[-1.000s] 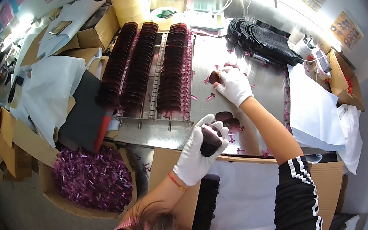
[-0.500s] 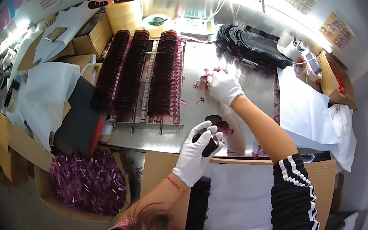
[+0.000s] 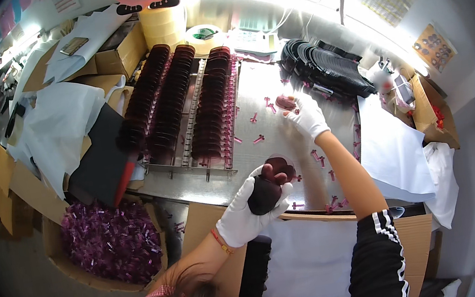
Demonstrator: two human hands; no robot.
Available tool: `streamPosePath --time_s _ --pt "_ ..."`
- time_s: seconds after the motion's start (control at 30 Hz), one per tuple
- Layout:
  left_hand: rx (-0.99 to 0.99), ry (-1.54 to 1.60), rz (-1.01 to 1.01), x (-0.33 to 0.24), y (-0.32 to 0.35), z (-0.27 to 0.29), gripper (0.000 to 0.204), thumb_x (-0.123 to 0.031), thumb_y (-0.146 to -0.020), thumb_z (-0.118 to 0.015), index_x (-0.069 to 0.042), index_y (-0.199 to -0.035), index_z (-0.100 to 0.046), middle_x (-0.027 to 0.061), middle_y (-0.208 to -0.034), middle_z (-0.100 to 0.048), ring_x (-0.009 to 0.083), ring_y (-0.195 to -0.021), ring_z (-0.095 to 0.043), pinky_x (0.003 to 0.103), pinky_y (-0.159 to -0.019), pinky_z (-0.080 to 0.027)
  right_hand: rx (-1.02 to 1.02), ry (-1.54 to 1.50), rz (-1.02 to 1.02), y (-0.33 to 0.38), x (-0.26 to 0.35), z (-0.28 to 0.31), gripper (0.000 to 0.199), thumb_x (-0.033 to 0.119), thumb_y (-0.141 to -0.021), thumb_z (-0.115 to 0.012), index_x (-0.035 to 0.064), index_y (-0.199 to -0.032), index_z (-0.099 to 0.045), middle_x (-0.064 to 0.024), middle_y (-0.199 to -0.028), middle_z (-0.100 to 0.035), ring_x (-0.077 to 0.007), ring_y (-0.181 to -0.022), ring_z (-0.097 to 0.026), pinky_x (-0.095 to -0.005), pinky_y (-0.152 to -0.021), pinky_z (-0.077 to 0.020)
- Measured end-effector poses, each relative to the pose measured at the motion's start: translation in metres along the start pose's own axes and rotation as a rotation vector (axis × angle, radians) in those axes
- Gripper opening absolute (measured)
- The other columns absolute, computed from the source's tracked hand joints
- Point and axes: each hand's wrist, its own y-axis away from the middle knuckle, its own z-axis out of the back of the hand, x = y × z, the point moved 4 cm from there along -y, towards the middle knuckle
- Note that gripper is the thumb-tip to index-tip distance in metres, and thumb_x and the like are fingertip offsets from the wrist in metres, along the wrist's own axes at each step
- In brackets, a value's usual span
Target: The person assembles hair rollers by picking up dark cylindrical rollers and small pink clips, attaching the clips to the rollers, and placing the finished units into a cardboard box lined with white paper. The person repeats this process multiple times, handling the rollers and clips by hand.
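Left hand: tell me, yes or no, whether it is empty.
No, the gloved left hand is curled around at least one dark, rounded lens.

A dark, shiny lens [image 3: 264,198], almost black and rounded like one from sunglasses, sits tilted in the left hand [image 3: 241,219], and I can't tell if there are more tucked in with it. A smaller-looking reddish-brown lens [image 3: 286,102] is up at the fingertips of the right hand [image 3: 308,118], over the shiny surface [image 3: 248,153], with light gleaming on it.
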Motion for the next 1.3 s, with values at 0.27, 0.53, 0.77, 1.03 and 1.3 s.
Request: streamPosePath --time_s 0.27,0.53,0.77,1.03,1.3 --pt "0.1 -0.063 0.048 -0.015 0.024 -0.014 0.057 -0.036 -0.091 -0.07 -0.024 -0.142 -0.046 0.009 -0.131 -0.055 0.0291 -0.119 -0.056 0.044 -0.092 -0.057 -0.207 0.356 0.37 -0.025 -0.017 -0.005 0.016 0.017 -0.09 -0.062 0.0088 -0.102 -0.069 -0.0161 -0.091 -0.069 -0.0356 -0.08 -0.066 -0.044 -0.073 -0.0532" --pt "0.114 -0.226 -0.033 -0.01 0.038 -0.019 0.057 -0.037 -0.092 -0.068 -0.022 -0.141 -0.044 0.0126 -0.131 -0.052 0.0282 -0.118 -0.058 0.042 -0.093 -0.057 0.251 -0.826 0.171 0.107 0.092 0.058 0.041 0.035 -0.099 -0.056 -0.0007 -0.118 -0.062 -0.0003 -0.095 -0.063 -0.0076 -0.083 -0.051 -0.0245 -0.076 -0.0425" --pt "-0.05 -0.568 0.055 -0.001 0.048 -0.033 0.045 -0.028 -0.096 -0.063 -0.016 -0.137 -0.047 0.0123 -0.133 -0.055 0.0308 -0.119 -0.06 0.045 -0.092 -0.056 0.574 -0.77 0.112 0.183 0.164 0.079 0.034 0.002 -0.095 -0.053 0.0025 -0.129 -0.058 -0.0022 -0.115 -0.061 -0.0084 -0.099 -0.056 -0.0243 -0.084 -0.0495" --pt "0.112 -0.338 0.36 0.044 0.098 -0.027 0.078 -0.055 -0.09 -0.061 -0.019 -0.152 -0.03 0.0116 -0.141 -0.048 0.035 -0.13 -0.052 0.042 -0.092 -0.057 0.504 -0.058 0.85 0.226 0.187 0.088 0.036 0.026 -0.063 -0.085 0.006 -0.078 -0.06 -0.0099 -0.105 -0.063 -0.0327 -0.101 -0.059 -0.0415 -0.087 -0.0492" --pt "0.008 -0.518 0.259 0.029 0.176 -0.03 0.039 -0.015 -0.088 -0.073 -0.006 -0.121 -0.054 0.0135 -0.126 -0.059 0.0232 -0.11 -0.062 0.035 -0.087 -0.056 0.557 -0.411 0.269 0.206 0.19 0.018 0.019 0.017 -0.087 -0.069 0.0039 -0.097 -0.059 -0.0092 -0.119 -0.06 -0.0274 -0.104 -0.06 -0.0385 -0.094 -0.0477"
